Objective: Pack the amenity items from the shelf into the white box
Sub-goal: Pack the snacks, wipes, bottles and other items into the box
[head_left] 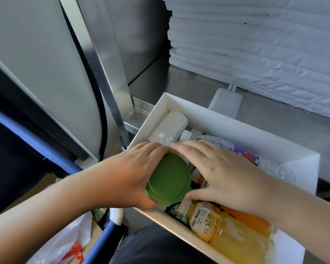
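Note:
The white box (194, 109) sits on a steel shelf, filled with items. My left hand (133, 172) grips a container with a round green lid (169, 178) at the box's near-left side. My right hand (223, 172) lies over the box's middle, fingers straight, its fingertips and thumb touching the green lid's edge. Under it lie a yellow Mogu Mogu juice bottle (223, 223), an orange bottle (246, 219) and a clear water bottle (242, 155). A white wrapped roll (170, 124) fills the far-left corner.
A stack of folded white linen (255, 44) stands at the back right of the steel shelf (274, 121). A white flat tag (226, 101) lies behind the box. A blue cart frame (36, 138) and a plastic bag (65, 242) are at lower left.

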A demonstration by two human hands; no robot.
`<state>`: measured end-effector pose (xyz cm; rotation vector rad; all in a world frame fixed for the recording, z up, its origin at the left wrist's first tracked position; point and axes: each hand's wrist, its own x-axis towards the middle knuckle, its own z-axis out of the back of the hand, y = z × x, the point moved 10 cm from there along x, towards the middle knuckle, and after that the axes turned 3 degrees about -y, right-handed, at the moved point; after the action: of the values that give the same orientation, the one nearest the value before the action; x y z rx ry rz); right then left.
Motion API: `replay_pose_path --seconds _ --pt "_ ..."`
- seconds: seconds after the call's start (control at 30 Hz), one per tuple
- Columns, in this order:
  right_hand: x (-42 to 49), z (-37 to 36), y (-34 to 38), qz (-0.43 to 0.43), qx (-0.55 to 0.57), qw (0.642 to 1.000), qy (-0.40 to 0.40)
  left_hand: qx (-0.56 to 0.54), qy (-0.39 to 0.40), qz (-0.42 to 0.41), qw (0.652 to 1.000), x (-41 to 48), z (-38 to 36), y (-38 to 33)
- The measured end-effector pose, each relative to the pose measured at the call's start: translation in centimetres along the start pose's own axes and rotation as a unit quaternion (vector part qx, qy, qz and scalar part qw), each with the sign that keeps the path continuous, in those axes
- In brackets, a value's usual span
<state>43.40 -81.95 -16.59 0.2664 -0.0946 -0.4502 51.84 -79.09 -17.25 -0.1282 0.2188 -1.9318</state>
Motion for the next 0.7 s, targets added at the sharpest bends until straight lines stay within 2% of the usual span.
replay_pose_path --seconds 0.2,0.57,0.7 --pt "0.1 -0.8 0.0 0.008 -0.004 1.0 0.014 0.001 0.037 -0.016 0.999 0.0 -1.3 0.7" --pt "-0.3 -3.2 -0.5 0.01 -0.02 0.997 0.077 0.024 0.157 -0.039 0.987 0.9 -6.1 1.2" --pt "-0.5 -4.4 -0.7 0.023 -0.04 0.993 0.11 0.024 0.174 -0.013 0.984 0.2 -6.3 2.0"
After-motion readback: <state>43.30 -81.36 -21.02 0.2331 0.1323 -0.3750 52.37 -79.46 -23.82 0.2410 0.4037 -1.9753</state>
